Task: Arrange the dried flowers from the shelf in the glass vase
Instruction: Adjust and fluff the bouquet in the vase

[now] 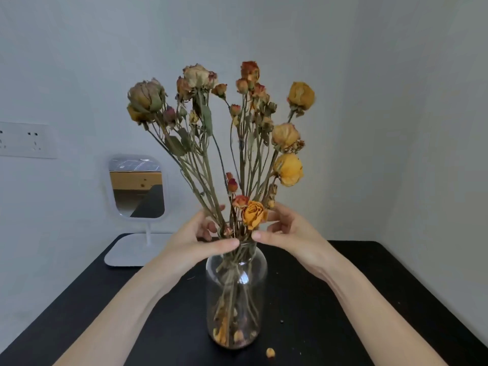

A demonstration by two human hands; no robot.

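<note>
A clear glass vase (236, 294) stands on the black table (369, 299), near its front middle. The dried flowers (237, 133), mostly faded orange, yellow and beige roses, stand with their stems in the vase and fan out above it. My left hand (195, 239) holds the stems from the left just above the vase mouth, with the thumb across the front and the fingers behind. From the right, my right hand (287, 231) cups the same bunch, its thumb at the vase neck and its fingers behind a low orange rose (253, 213).
A white standing mirror (137, 188) sits on the table's back left corner. A fallen yellow bud (270, 352) and small crumbs lie on the table beside the vase. Grey walls close in behind and to the right, with a wall socket (26, 140) at the left.
</note>
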